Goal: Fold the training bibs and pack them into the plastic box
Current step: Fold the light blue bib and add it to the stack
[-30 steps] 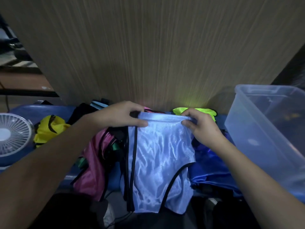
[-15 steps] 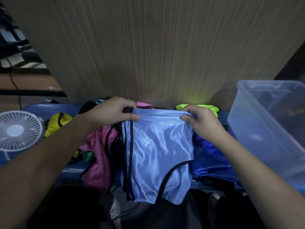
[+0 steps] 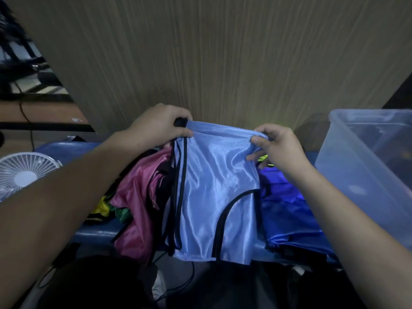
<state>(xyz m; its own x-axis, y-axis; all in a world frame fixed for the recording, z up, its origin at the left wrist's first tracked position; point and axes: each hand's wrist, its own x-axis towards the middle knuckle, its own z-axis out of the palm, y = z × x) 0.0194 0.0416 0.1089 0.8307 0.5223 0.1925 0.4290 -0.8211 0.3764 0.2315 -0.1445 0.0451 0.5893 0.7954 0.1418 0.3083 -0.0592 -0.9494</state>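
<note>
A light blue bib (image 3: 214, 190) with black trim hangs in front of me, lifted off the pile. My left hand (image 3: 160, 126) pinches its top left corner and my right hand (image 3: 274, 148) pinches the top right corner. Under it lie a pink bib (image 3: 136, 206) on the left and a dark blue bib (image 3: 287, 210) on the right. A bit of neon yellow bib (image 3: 264, 158) shows beside my right hand. The clear plastic box (image 3: 356, 166) stands at the right, close to my right arm.
A wood-grain panel (image 3: 223, 59) rises right behind the pile. A small white fan (image 3: 24, 172) sits at the left on the blue surface (image 3: 98, 234). Yellow and green cloth (image 3: 104, 208) peeks out beneath my left arm. Dark floor and cables lie below.
Both hands have raised the light blue bib higher, so it hangs more freely above the pile. The view has shifted slightly.
</note>
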